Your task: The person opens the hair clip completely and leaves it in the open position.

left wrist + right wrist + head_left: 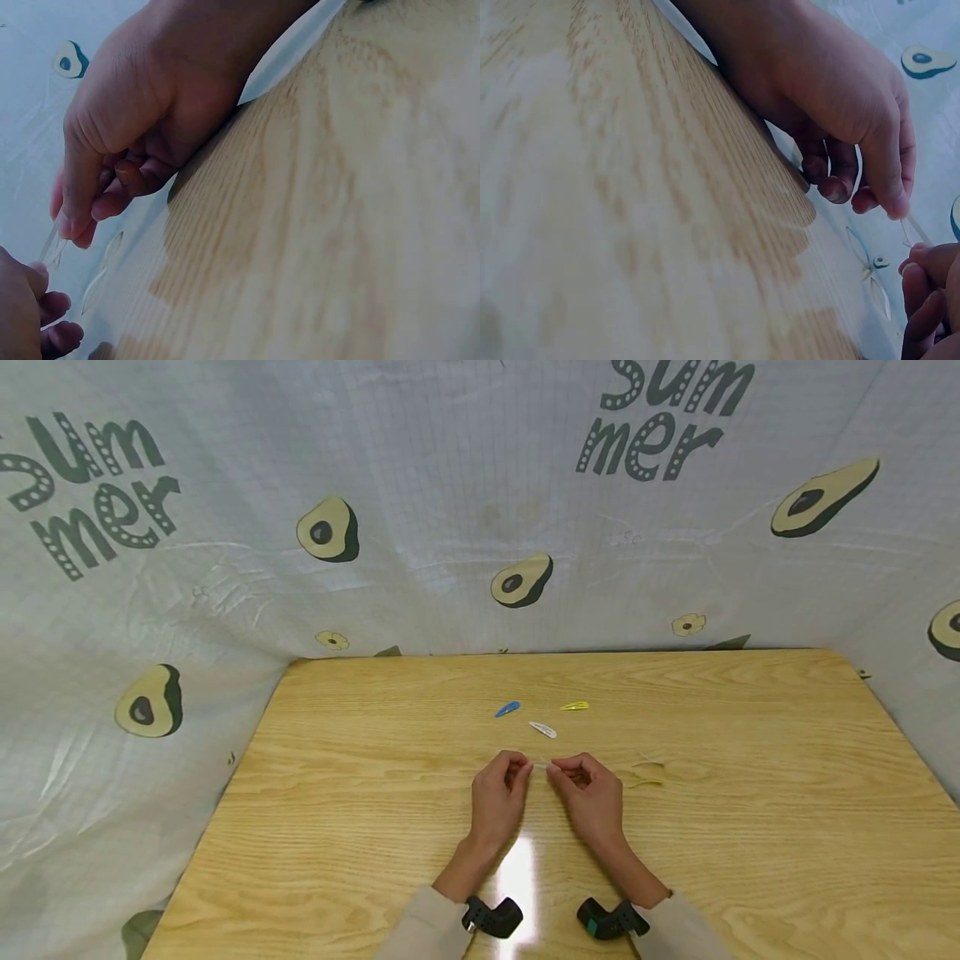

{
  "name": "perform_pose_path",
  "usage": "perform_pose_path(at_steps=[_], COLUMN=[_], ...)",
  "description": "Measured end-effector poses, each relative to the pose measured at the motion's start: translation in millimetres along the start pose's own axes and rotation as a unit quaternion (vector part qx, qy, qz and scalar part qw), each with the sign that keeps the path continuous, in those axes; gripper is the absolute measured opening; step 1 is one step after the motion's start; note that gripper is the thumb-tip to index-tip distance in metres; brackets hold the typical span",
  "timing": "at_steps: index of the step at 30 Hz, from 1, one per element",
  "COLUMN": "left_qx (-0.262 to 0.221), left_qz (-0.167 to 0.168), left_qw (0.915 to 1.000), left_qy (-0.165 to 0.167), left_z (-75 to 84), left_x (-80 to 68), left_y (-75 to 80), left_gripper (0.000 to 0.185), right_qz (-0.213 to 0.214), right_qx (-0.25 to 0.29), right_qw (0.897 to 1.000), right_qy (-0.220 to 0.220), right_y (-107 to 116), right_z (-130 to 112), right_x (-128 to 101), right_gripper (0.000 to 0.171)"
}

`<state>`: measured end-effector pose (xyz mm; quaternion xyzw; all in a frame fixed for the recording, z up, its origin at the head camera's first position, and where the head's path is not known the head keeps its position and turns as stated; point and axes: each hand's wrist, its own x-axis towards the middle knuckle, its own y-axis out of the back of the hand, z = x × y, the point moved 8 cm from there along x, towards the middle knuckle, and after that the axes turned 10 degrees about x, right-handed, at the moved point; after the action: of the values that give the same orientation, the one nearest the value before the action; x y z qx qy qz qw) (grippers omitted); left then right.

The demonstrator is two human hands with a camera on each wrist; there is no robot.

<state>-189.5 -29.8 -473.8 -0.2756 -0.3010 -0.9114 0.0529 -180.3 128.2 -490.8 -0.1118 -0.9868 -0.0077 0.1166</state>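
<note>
Both hands meet over the middle of the wooden table and pinch a small clear hair clip between them. My left hand grips its left end with thumb and fingers curled; my right hand grips the right end. In the left wrist view the left hand pinches the clear clip, with the right hand's fingers just below. The right wrist view has the right hand on the clip and the left hand's fingers beside it.
Just beyond the hands lie a blue clip, a yellow clip and a white clip. Two pale clips lie to the right of the right hand. An avocado-print cloth hangs behind and around the table.
</note>
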Motion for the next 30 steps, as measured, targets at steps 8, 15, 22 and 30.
perform_pose_path(at_steps=[8,15,22,30], left_qx=[0.005,0.005,-0.001,0.015], left_qz=[0.008,0.035,0.056,0.026], left_qw=[0.9999,0.9994,0.9984,0.9991], left_qy=[0.003,0.0,0.001,0.028], left_z=[-4.3,-4.5,-7.3,-20.0], left_x=[4.0,7.9,10.4,9.9], left_y=[6.8,20.3,27.5,38.7], left_gripper=[0.004,0.004,0.004,0.004], right_qz=[-0.012,-0.037,-0.03,-0.044], right_qx=[-0.006,-0.028,-0.048,-0.07], right_qw=[1.0,0.999,0.998,0.996], right_qy=[-0.014,-0.015,-0.01,0.014], right_y=[-8,-14,-17,-34], right_z=[-6,-2,-7,-12], right_x=[1,1,3,6], right_gripper=[0.012,0.01,0.007,0.007])
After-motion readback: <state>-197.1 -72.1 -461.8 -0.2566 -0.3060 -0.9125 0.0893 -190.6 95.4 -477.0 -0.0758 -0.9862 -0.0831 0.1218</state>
